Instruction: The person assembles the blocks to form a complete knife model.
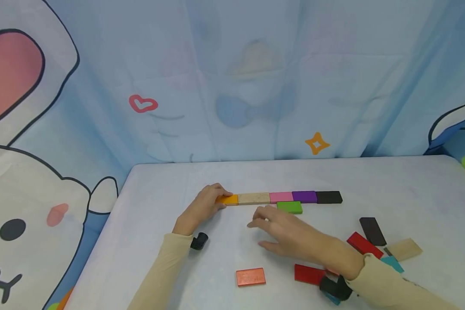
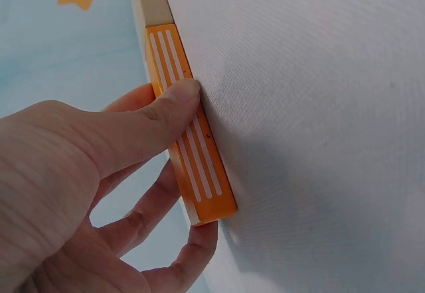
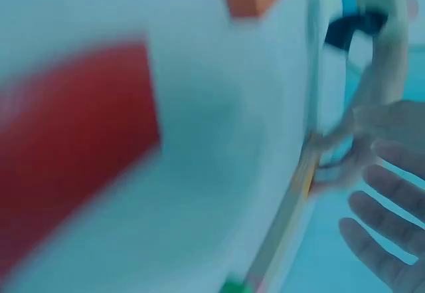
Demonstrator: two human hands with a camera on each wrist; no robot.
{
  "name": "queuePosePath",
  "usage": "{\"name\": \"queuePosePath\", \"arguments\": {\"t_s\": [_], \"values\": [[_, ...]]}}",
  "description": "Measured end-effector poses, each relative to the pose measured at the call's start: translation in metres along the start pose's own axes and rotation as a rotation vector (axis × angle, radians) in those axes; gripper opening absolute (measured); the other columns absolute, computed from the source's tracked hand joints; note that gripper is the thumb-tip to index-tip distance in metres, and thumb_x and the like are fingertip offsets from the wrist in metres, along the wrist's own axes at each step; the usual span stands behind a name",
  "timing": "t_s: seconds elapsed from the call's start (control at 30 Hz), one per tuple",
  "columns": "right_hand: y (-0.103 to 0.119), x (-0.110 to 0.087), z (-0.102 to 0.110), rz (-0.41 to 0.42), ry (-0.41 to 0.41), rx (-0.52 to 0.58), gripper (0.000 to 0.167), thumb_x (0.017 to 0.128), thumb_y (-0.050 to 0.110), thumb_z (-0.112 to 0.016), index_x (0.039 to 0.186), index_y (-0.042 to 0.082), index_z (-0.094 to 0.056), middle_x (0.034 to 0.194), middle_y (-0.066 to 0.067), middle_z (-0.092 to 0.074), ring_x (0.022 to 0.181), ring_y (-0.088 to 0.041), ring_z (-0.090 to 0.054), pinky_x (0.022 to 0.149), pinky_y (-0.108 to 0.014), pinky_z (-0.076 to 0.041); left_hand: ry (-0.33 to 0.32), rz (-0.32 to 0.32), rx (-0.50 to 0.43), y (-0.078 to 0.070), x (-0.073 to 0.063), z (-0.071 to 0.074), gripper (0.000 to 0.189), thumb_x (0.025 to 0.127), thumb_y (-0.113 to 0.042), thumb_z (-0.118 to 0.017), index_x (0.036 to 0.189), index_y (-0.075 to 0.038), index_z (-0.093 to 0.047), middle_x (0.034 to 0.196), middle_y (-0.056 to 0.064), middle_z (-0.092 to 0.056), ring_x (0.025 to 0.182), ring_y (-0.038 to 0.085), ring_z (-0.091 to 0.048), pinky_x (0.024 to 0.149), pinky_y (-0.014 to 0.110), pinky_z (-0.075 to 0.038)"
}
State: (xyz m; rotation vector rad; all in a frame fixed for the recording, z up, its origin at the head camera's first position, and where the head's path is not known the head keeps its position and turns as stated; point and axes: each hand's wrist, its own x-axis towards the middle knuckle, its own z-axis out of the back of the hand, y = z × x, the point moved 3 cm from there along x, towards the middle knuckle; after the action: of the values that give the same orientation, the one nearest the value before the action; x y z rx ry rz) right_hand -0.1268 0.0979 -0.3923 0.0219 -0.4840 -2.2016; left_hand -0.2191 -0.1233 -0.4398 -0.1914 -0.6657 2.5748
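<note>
A row of blocks lies across the table, running from an orange block through a natural wood block, a pink block and a purple block to a black block. My left hand pinches the orange block at the row's left end, thumb on its striped face and fingers behind. A green block sits in front of the pink one. Over the table, just in front of the row, my right hand holds nothing; its fingers are spread and relaxed.
Nearer me lie an orange-red block and a red block. To the right is a loose group: another black block, a second red block, a pale wood block and a blue piece. A patterned curtain hangs behind the table.
</note>
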Motion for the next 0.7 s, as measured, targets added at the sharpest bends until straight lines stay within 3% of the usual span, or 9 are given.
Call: {"name": "queuePosePath", "arguments": {"t_s": [0.2, 0.37, 0.7], "values": [[0.032, -0.001, -0.025, 0.063, 0.172, 0.097, 0.035, 0.091, 0.021, -0.084, 0.123, 0.01, -0.074, 0.117, 0.003, -0.061, 0.1, -0.009, -0.057, 0.089, -0.024, -0.055, 0.0, -0.001, -0.002, 0.0, -0.001, 0.0, 0.036, 0.093, -0.001, -0.077, 0.129, -0.004, -0.073, 0.122, 0.009, -0.067, 0.119, 0.031, -0.06, 0.111, 0.046, -0.048], [0.047, -0.004, -0.043, 0.114, 0.227, 0.05, 0.032, 0.09, 0.019, -0.084, 0.119, 0.012, -0.074, 0.111, 0.006, -0.059, 0.095, -0.005, -0.051, 0.084, -0.018, -0.05, -0.003, -0.012, -0.003, 0.001, 0.0, 0.0, 0.036, 0.093, -0.001, -0.077, 0.129, -0.003, -0.073, 0.122, 0.009, -0.067, 0.119, 0.031, -0.06, 0.11, 0.046, -0.048], [0.051, -0.005, -0.062, 0.046, 0.311, 0.021, 0.033, 0.09, 0.016, -0.085, 0.121, 0.015, -0.074, 0.109, 0.007, -0.06, 0.093, -0.003, -0.051, 0.085, -0.017, -0.053, -0.01, -0.018, 0.003, 0.002, 0.0, -0.001, 0.037, 0.092, -0.001, -0.078, 0.129, -0.004, -0.073, 0.121, 0.009, -0.067, 0.118, 0.03, -0.06, 0.11, 0.045, -0.049]]}}
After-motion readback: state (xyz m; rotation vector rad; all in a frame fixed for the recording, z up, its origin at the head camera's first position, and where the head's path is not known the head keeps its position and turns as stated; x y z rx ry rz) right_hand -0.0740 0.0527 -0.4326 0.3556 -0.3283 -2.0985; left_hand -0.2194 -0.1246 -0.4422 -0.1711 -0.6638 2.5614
